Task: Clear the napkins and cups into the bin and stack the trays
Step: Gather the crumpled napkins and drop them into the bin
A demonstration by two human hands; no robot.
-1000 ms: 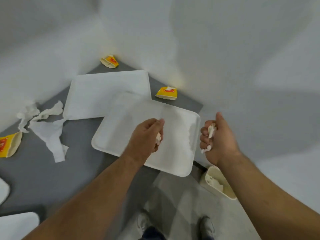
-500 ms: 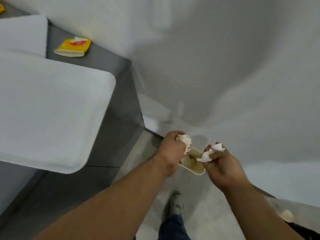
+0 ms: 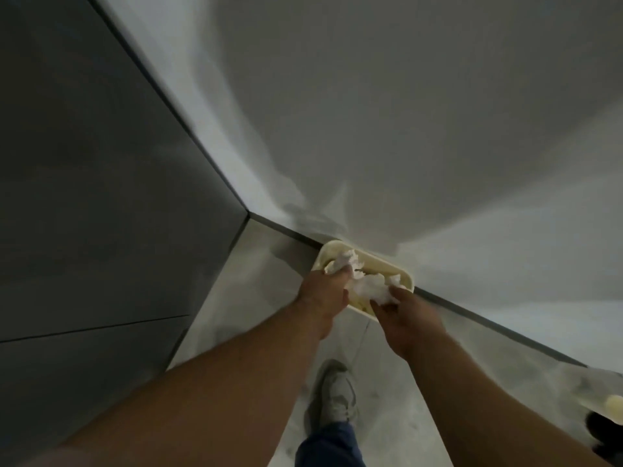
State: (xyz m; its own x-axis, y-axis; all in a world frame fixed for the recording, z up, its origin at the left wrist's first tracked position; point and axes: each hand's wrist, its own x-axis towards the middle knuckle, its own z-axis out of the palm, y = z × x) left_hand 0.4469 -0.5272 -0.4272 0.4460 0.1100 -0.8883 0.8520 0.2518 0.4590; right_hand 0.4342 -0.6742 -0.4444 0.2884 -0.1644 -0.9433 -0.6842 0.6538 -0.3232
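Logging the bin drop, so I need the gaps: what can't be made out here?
Bin contents, head view: covered by the left hand, right hand, left napkin and right napkin.
Left hand's grip, head view: fingers hidden behind its back.
Pale object, head view: cut off by the right edge, blurred.

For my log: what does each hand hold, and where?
Left hand grips one crumpled napkin by its lower end; right hand grips a second napkin likewise, over the bin.
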